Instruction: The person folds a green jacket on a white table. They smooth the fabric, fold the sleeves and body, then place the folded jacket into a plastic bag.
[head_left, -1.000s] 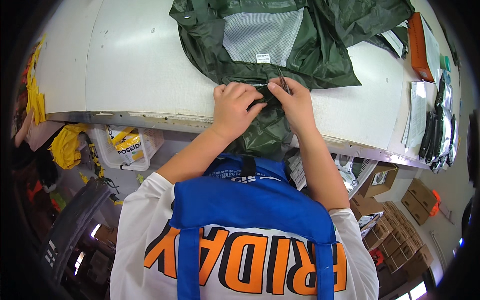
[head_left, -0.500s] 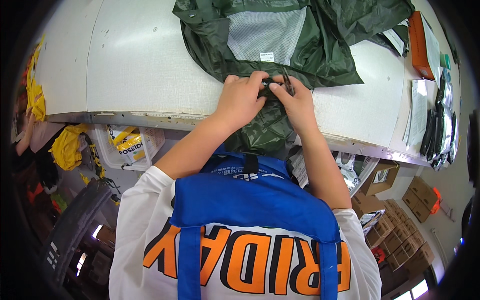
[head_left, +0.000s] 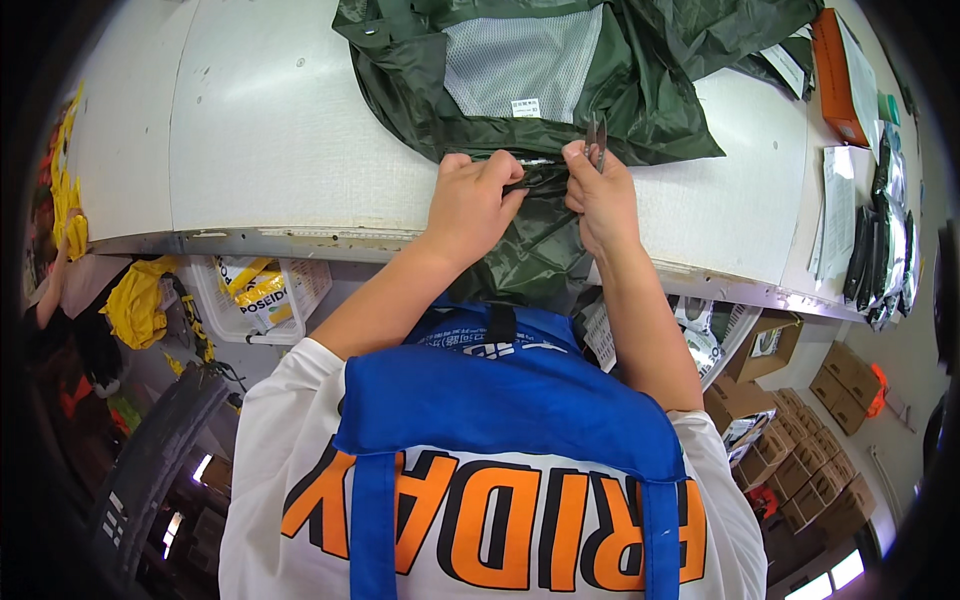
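At the near edge of the white counter [head_left: 260, 130] we see both hands pinching a fold of a dark green jacket [head_left: 640, 90], which lies spread across the far middle of the counter with its grey mesh lining [head_left: 520, 60] turned up and a small white label [head_left: 525, 107] showing. The left hand [head_left: 475, 200] is closed on the bunched fabric, fingers curled over it. The right hand [head_left: 600, 195], just beside it, is also closed on the fabric and holds small metal snips [head_left: 596, 135] whose tips point to the far side. Part of the jacket hangs over the near edge. At the far right lie an orange box [head_left: 835, 75] and papers [head_left: 838, 210].
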